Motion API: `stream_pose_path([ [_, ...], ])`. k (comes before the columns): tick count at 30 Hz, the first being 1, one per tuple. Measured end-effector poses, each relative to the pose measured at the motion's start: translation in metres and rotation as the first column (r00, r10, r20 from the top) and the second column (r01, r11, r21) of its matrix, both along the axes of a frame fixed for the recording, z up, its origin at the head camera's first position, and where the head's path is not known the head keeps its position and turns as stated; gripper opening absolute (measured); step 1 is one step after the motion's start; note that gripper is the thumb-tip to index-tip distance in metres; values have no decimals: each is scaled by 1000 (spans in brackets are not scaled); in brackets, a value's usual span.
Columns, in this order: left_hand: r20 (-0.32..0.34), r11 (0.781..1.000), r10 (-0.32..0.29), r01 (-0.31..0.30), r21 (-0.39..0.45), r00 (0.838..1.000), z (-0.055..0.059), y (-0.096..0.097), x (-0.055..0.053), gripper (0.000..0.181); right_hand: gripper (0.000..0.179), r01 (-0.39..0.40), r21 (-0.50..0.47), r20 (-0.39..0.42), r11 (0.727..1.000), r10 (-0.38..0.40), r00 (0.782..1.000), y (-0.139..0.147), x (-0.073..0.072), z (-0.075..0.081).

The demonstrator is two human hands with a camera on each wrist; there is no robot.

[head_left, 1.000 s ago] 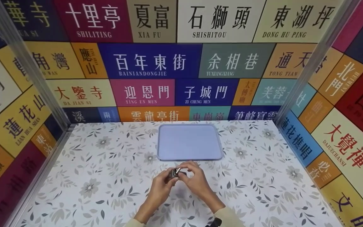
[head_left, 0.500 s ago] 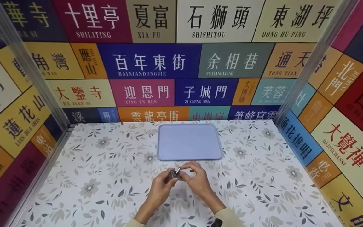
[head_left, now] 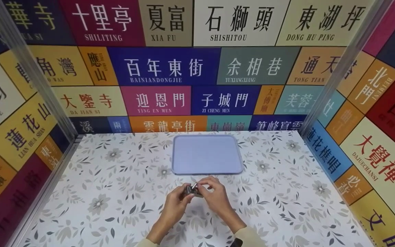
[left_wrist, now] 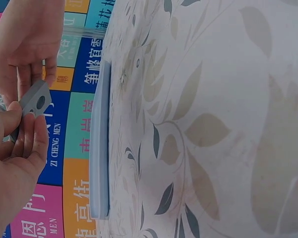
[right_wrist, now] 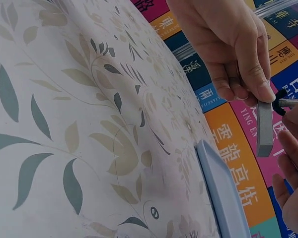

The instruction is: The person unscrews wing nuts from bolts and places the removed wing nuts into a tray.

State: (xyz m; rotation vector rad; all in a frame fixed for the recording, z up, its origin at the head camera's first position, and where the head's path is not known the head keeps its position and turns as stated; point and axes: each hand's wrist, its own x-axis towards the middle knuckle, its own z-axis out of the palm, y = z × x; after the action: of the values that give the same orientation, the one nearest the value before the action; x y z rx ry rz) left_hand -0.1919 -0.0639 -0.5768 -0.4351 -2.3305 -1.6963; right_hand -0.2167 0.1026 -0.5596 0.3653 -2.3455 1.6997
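A grey metal block (left_wrist: 34,99) sits between the two hands, raised off the worktop (head_left: 122,199) and on the near side of the pale lavender tray (head_left: 207,154). The left hand (head_left: 175,199) pinches one end of it, the thumb pressed to the block and the fingers curled in close. The right hand (head_left: 215,196), just beside, pinches a thin silver screw (right_wrist: 290,102) with a small black piece (right_wrist: 279,101) at its end next to the block; whether that piece is touching the block cannot be told. The right hand's other fingers bend near the block's free end. In the left wrist view, a round dark hole shows in the block's face.
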Motion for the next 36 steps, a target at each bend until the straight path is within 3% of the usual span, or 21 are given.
stream_pose_path([
  [10, 15, 1000, -21, 21, -12, 1000, 1, 1, 0, 30, 7, -54, 29, -22, 998, 55, 998, -8, 20, 30],
  [14, -12, 1000, -20, 20, 3, 1000, 1, 1, 1, 28, 11, -62, 26, -37, 998, 63, 997, -9, 23, 36],
  [19, -39, 1000, -25, 25, 14, 999, 0, 0, 2, 27, 15, -87, 36, -62, 996, 89, 994, -9, 21, 33],
  [23, -23, 1000, -30, 30, -2, 999, 1, -1, 3, 27, 19, -111, 44, -97, 993, 115, 989, -9, 20, 31],
  [30, 5, 998, -31, 31, -63, 1000, 3, -2, 3, 30, 22, -113, 8, -46, 994, 114, 992, -7, 20, 34],
  [36, -38, 997, -15, 12, -73, 999, 1, -1, 4, 29, 15, -62, 28, -10, 998, 62, 998, -4, 10, 12],
])
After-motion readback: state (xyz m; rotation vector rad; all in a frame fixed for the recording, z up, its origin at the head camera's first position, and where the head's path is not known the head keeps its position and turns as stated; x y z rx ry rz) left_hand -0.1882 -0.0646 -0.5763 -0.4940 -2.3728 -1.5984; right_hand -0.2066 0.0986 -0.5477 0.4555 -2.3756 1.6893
